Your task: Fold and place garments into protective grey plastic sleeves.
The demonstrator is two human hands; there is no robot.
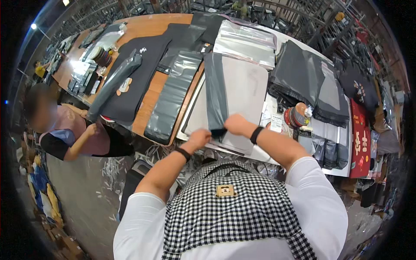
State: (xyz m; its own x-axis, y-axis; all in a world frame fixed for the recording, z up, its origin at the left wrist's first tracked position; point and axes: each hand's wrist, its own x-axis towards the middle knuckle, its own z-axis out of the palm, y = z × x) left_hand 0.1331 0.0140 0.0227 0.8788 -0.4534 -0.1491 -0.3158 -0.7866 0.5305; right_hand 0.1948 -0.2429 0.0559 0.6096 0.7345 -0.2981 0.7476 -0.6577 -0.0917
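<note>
Both hands pinch the near end of a dark grey mailer bag (215,93), fingers closed on its bottom edge. Left hand (198,139) grips the left corner, right hand (236,124) grips the right corner, thumbs on top, bag edge trapped between them just in front of the knuckles. Bag runs from the fingers straight away from the person, lying flat along the left side of a light grey sheet (245,93) on the table (147,102). Black bands on both wrists. Left of it: a longer grey bag (173,97), then a black garment (138,73). Right: stack of dark bags (310,82), tape rolls (294,116). A co-worker (65,130) sits at far left.
</note>
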